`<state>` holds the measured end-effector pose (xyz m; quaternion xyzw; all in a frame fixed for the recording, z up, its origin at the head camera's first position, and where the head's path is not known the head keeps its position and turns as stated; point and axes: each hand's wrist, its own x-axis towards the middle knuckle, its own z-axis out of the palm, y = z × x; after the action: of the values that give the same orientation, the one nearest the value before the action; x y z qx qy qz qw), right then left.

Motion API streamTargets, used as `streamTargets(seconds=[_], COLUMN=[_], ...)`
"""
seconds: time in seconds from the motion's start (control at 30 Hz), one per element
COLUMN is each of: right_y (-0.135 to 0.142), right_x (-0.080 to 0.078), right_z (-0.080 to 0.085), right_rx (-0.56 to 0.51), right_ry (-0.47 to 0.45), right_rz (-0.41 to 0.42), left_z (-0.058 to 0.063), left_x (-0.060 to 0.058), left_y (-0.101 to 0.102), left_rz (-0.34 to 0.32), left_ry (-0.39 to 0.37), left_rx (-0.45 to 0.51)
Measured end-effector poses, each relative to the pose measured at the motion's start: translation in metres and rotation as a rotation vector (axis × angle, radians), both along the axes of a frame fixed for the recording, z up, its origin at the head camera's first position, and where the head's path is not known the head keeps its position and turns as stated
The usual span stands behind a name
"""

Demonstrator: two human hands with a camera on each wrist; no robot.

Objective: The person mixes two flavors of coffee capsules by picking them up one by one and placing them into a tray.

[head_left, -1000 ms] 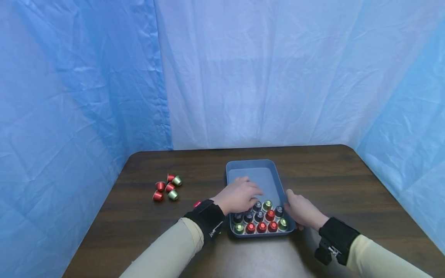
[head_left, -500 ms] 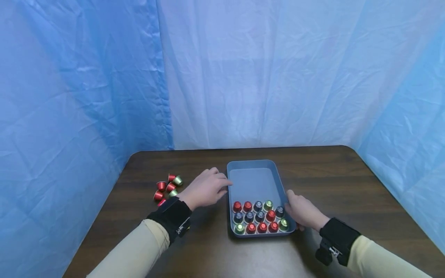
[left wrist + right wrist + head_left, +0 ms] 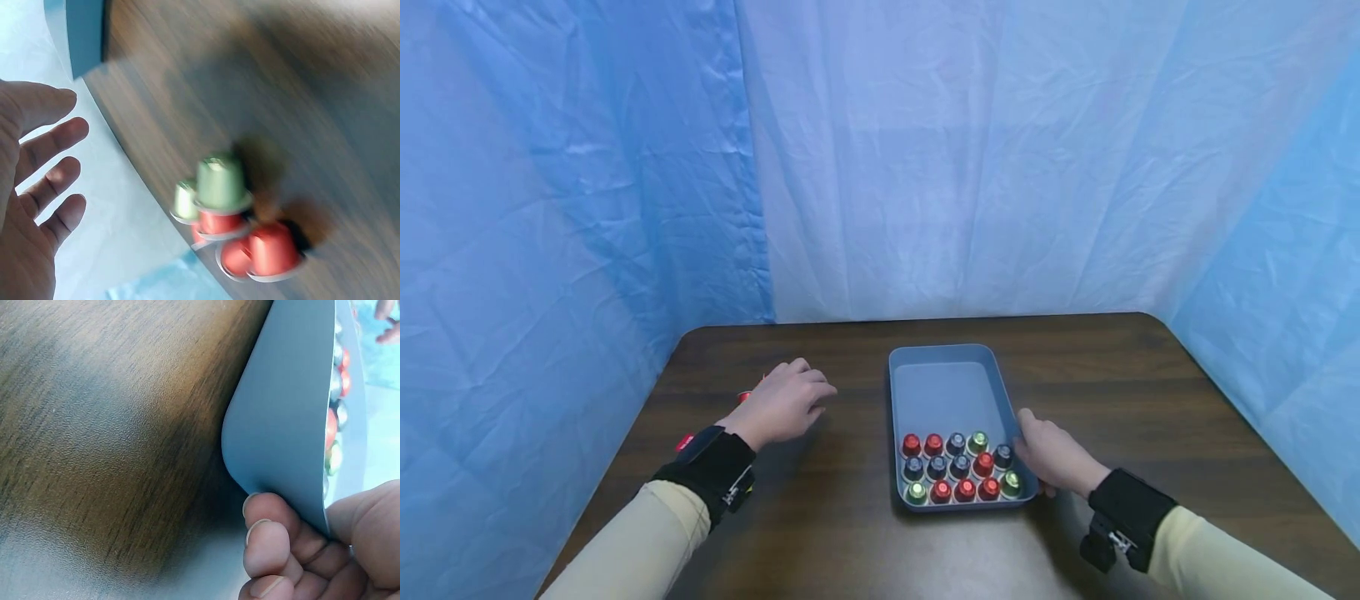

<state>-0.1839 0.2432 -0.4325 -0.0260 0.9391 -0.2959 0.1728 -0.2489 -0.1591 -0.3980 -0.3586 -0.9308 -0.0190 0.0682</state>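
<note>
My left hand (image 3: 781, 405) hovers over the left part of the table, its fingers apart and holding nothing. Close by it in the left wrist view lie loose coffee capsules, among them a green capsule (image 3: 221, 182) and a red capsule (image 3: 273, 250); from the head the hand hides most of them. My right hand (image 3: 1054, 454) grips the right wall of a blue-grey tray (image 3: 951, 387), thumb over the rim and fingers curled against the outside. Rows of red, green and dark capsules stand base-down in the tray's near half, such as a red capsule (image 3: 966, 491).
Under everything is a dark wooden table (image 3: 842, 533) with rounded far corners. Blue and white sheeting (image 3: 947, 167) hangs behind it and along both sides. Bare tray floor shows in the far half of the tray.
My left hand has moved left, from above the tray to the loose capsules. Two red capsules show at the left of the tray's third row. My right hand stays on the tray.
</note>
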Motion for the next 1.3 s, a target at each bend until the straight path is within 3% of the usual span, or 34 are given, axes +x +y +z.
streamTargets(seconds=[0.37, 0.57, 0.7, 1.07, 1.3], right_y=[-0.001, 0.000, 0.000, 0.001, 0.001], right_x=[-0.001, -0.001, -0.001, -0.001, -0.001], right_z=[0.001, -0.001, -0.002, -0.003, -0.004], right_rx=[0.012, 0.020, 0.008, 0.001, 0.004], right_ry=[-0.009, 0.002, 0.007, 0.012, 0.009], right_rz=[-0.008, -0.004, -0.005, -0.005, -0.013], left_z=[-0.011, -0.015, -0.019, -0.031, -0.037], left_x=[-0.004, -0.005, -0.005, -0.006, -0.008], left_y=[-0.038, -0.047, -0.051, -0.053, -0.051], left_rz=[0.064, 0.105, 0.113, 0.040, 0.027], left_ry=[0.000, -0.068, -0.071, 0.063, 0.086], left_rx=[-0.122, -0.178, -0.219, -0.286, -0.327])
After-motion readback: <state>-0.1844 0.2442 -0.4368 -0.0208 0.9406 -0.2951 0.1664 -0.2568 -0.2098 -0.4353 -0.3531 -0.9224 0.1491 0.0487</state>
